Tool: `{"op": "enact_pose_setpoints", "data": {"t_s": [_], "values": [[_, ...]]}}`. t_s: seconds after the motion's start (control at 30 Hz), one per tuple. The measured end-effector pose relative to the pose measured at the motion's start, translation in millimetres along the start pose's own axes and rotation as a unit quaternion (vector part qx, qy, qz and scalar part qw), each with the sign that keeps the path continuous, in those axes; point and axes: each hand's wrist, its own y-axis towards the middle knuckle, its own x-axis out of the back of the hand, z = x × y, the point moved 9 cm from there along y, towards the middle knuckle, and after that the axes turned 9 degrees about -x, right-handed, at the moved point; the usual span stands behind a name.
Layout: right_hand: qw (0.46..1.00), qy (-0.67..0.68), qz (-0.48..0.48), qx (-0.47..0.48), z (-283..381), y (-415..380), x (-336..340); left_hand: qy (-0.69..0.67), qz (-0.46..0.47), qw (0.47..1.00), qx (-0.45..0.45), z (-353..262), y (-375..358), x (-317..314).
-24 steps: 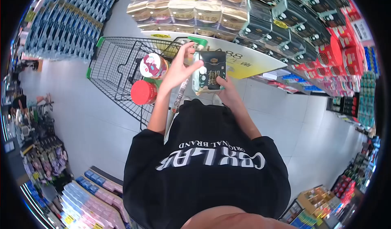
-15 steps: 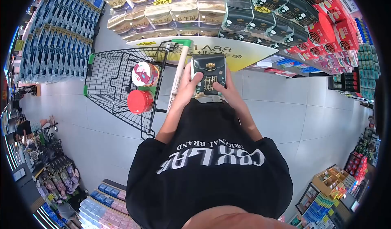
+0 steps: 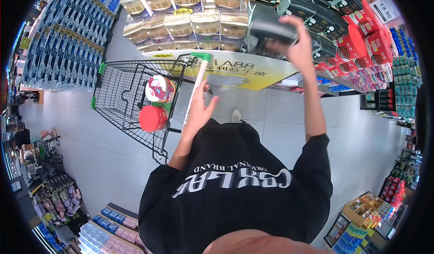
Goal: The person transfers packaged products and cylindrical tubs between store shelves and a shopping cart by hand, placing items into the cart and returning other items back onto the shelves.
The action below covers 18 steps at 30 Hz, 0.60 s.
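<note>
My right hand (image 3: 300, 48) is raised over the display at the front. A dark soft pack (image 3: 272, 31), smeared by motion, sits between its fingers and thumb, right above the row of like dark packs. In front of my body, my left hand (image 3: 199, 111) has its thumb spread and holds nothing. It overlaps the pale handle (image 3: 201, 73) of the shopping cart in this view. Inside the wire cart (image 3: 124, 68) stand a white-and-red tub (image 3: 160, 89) and a tub with a red lid (image 3: 153, 119).
Cream packs (image 3: 192, 24) fill the display's left part, above a yellow-and-white sign (image 3: 244, 75). Red boxes (image 3: 357, 50) and a price card (image 3: 385, 7) are at the right. Blue packs (image 3: 58, 50) rise on the far left. Another person (image 3: 27, 138) is at the left edge.
The dark pack has gone from between both hands, up and right to the display in my right hand. My left hand has let go of it and moved slightly left and down.
</note>
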Motion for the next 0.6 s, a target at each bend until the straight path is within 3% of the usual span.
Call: {"op": "enact_pose_setpoints", "data": {"t_s": [0.03, 0.1, 0.17, 0.3, 0.33, 0.37, 0.4, 0.43, 0.47, 0.53, 0.6], "values": [[0.995, -0.024, -0.051, 0.078, 17, 23, 20, 0.033, -0.006, 0.999, -0.001, 11, -8, 6], [0.998, 0.053, -0.028, 0.018, -2, 73, 38, 0.1, -0.019, 0.995, -0.002, 29, -23, 19], [0.991, -0.118, -0.026, 0.06, 2, 109, 41, 0.107, -0.038, 0.993, 0.035, 43, -40, 31], [0.959, -0.217, 0.156, 0.096, -49, 139, -20, 0.143, -0.081, 0.983, 0.081, 80, -79, 50], [0.948, -0.281, 0.128, 0.083, -47, 142, -24, 0.142, -0.096, 0.981, 0.092, 86, -86, 55], [0.944, -0.268, 0.09, 0.171, -43, 146, -26, 0.142, -0.109, 0.978, 0.108, 91, -99, 59], [0.972, -0.164, 0.095, 0.139, -64, 156, -24, 0.152, -0.107, 0.972, 0.14, 96, -108, 63], [0.974, -0.179, 0.132, 0.034, -86, 164, -23, 0.148, -0.112, 0.97, 0.154, 102, -119, 65], [0.951, -0.292, 0.099, 0.015, -76, 158, -20, 0.144, -0.117, 0.969, 0.164, 109, -128, 66], [0.928, -0.358, 0.047, 0.091, -83, 150, -16, 0.139, -0.139, 0.964, 0.177, 115, -142, 72], [0.887, -0.453, 0.041, 0.075, -52, 128, -23, 0.153, -0.172, 0.958, 0.172, 132, -156, 87]]}}
